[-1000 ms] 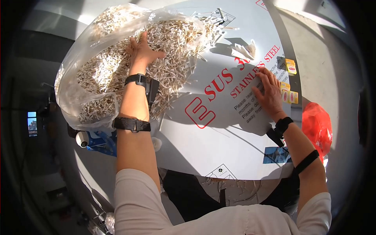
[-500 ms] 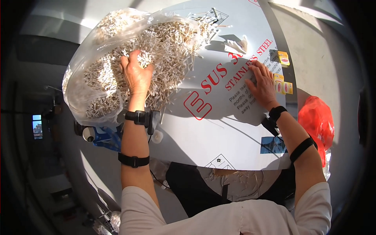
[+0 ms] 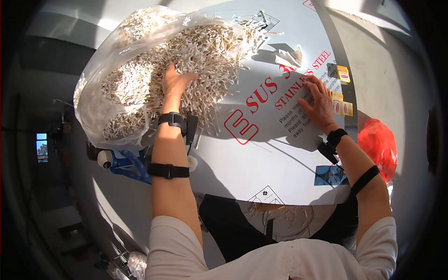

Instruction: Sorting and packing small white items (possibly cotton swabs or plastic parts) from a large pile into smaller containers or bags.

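A large heap of cotton swabs (image 3: 205,60) spills out of a clear plastic bag (image 3: 93,88) at the left of the table. My left hand (image 3: 177,83) reaches into the heap, thumb and forefinger spread wide apart; some of its fingertips are hidden among the swabs. Over at the right, my right hand (image 3: 321,103) hovers at or rests on the printed white sheet (image 3: 280,168) that covers the table; I cannot tell which. Its fingers are loosely bent and apart, with nothing in them. Small yellow packets (image 3: 342,106) lie just beside its fingers.
A crumpled white piece (image 3: 290,57) lies at the far middle. Near the right edge are another yellow packet (image 3: 343,73) and a blue film-like card (image 3: 330,175). A red plastic bag (image 3: 379,147) hangs beyond that edge. A blue package (image 3: 130,165) sits below the swab bag.
My left hand has shifted right within the swab heap, and its thumb now stands farther from the fingers. The right hand has barely moved. The whole view has shifted slightly.
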`<state>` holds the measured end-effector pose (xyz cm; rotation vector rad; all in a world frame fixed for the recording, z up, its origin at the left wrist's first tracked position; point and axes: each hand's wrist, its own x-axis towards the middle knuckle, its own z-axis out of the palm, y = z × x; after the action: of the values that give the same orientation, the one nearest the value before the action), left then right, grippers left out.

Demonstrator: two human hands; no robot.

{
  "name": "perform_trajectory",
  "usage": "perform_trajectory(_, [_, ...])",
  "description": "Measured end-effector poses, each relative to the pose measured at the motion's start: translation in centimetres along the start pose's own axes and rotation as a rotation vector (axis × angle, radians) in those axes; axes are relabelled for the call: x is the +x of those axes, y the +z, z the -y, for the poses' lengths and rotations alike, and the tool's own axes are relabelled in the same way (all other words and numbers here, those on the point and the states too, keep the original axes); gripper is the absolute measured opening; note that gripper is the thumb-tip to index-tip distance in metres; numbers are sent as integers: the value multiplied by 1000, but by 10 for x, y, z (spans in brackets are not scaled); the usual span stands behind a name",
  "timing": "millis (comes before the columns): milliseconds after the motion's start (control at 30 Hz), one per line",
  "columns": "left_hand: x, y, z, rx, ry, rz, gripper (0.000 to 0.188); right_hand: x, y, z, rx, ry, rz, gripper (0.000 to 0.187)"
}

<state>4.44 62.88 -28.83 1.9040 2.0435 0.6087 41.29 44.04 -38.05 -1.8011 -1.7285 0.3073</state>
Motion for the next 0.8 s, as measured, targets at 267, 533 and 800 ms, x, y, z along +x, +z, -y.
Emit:
perform_trajectory(267, [22,-93,10,-372,82,-229,72,3,3,4,-11,-17,-4,45])
perform_trajectory(533, [-9,-81,5,-330,-61,158,110,0,3,-7,-38,-30,-13,45])
perform_trajectory(800, [-3,-19,20,202,23,-107,78,2,4,3,-47,-32,-8,45])
